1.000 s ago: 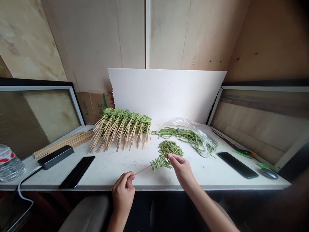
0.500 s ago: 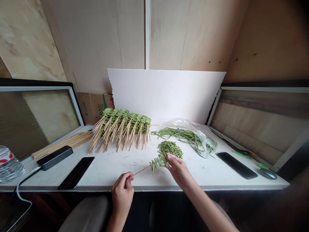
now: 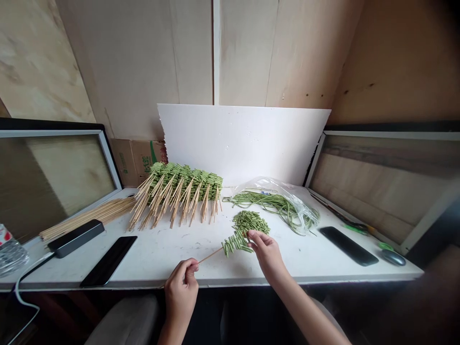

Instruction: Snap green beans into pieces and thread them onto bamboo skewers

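My left hand (image 3: 182,280) is closed on the bare lower end of a bamboo skewer (image 3: 210,255) above the table's front edge. Cut green long-bean pieces (image 3: 234,243) are threaded crosswise, side by side, along its far part. At the tip end, my right hand (image 3: 264,247) pinches a bean piece between thumb and fingers; the fingertips partly hide it. Just behind lies a loose heap of cut bean pieces (image 3: 250,220). Farther left is a stack of filled bean skewers (image 3: 187,178), their bare sticks pointing toward me.
Whole long beans (image 3: 266,200) lie partly in a clear plastic bag (image 3: 300,201). Bare skewers (image 3: 89,216) are at left, near a black box (image 3: 77,237), a phone (image 3: 109,261) and a water bottle (image 3: 10,251). A dark slab (image 3: 348,246), a mouse (image 3: 393,257) and scissors (image 3: 354,223) are at right.
The view has shifted slightly. Both hands keep nearly the same pose on the skewer, and the right fingers remain at its tip end.
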`<state>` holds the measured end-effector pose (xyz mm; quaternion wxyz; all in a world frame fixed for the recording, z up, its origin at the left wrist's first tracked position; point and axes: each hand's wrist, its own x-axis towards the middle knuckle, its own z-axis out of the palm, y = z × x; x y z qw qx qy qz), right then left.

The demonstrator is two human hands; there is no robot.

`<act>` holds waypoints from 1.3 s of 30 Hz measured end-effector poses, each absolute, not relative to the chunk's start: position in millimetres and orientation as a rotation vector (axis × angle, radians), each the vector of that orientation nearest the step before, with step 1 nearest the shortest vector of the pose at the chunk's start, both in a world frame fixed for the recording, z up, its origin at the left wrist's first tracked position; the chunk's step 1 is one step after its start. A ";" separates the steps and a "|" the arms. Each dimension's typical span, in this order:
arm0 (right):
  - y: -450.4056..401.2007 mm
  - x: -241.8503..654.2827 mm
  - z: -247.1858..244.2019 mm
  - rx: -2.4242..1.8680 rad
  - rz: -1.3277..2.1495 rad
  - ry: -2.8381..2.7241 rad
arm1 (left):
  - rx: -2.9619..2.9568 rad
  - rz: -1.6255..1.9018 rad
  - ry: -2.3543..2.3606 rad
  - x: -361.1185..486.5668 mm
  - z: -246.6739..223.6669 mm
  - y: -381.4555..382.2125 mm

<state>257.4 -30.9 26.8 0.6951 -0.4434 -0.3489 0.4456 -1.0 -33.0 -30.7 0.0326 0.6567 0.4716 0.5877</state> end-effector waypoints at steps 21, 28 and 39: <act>-33.6 254.1 35.8 -0.925 1.067 -0.646 | 1.986 1.786 1.474 0.7 -34.7 -32.4; -35.1 253.4 34.8 -0.927 1.094 -0.653 | 2.011 1.791 1.469 -0.1 -34.0 -32.6; -34.2 260.1 29.5 -1.032 0.950 -0.818 | 2.082 1.839 1.476 -2.4 -34.4 -32.4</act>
